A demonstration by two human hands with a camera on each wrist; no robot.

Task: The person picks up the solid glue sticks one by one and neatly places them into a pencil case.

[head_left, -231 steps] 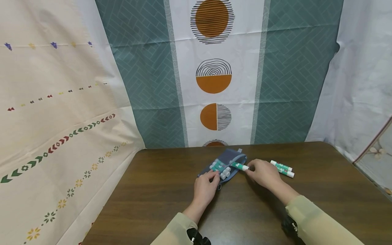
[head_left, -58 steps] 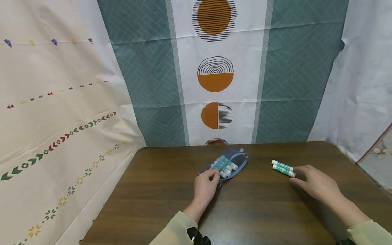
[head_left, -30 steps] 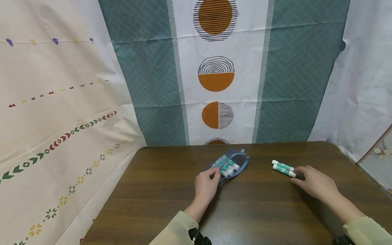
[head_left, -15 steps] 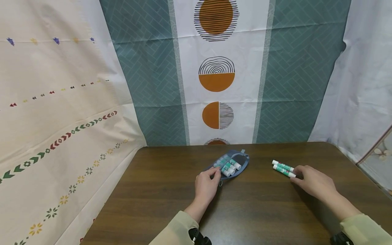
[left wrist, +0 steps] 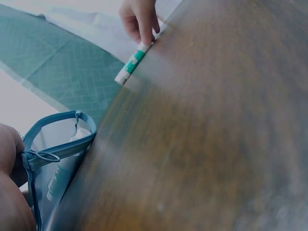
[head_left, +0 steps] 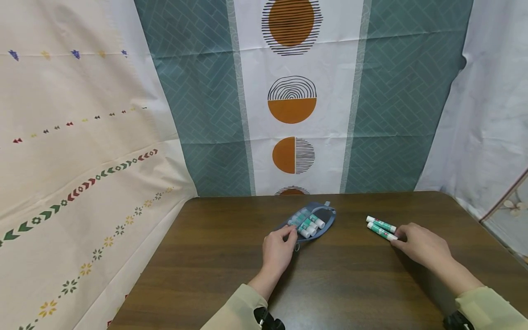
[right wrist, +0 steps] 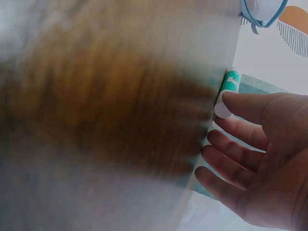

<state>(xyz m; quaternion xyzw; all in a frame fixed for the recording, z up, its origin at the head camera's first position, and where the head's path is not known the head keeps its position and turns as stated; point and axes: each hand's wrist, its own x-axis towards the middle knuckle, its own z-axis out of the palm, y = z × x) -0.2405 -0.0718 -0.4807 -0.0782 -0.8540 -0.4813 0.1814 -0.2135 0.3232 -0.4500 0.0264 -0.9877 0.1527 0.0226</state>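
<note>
A blue see-through zip pouch (head_left: 323, 225) lies on the table with its mouth open to the right. Inside it are several glue sticks (head_left: 317, 222), white with green labels. My left hand (head_left: 278, 250) pinches the pouch's near edge beside the zip pull; the left wrist view shows the mouth (left wrist: 57, 120) held apart. To the right, two more glue sticks lie side by side. My right hand (head_left: 422, 245) pinches the right end of the nearer glue stick (head_left: 380, 231) between thumb and index finger (right wrist: 243, 130). The farther glue stick (head_left: 381, 223) lies just behind it.
The brown wooden table (head_left: 231, 275) ends at a straight back edge, with a patterned cloth (head_left: 297, 151) hanging behind. A cream printed cloth (head_left: 103, 206) hangs along the left side. White fabric (head_left: 491, 114) hangs at the right.
My right hand has gone from the pouch to the two glue sticks and now grips the nearer one, whose right end has swung slightly toward me. The glue stick it held earlier is in the pouch.
</note>
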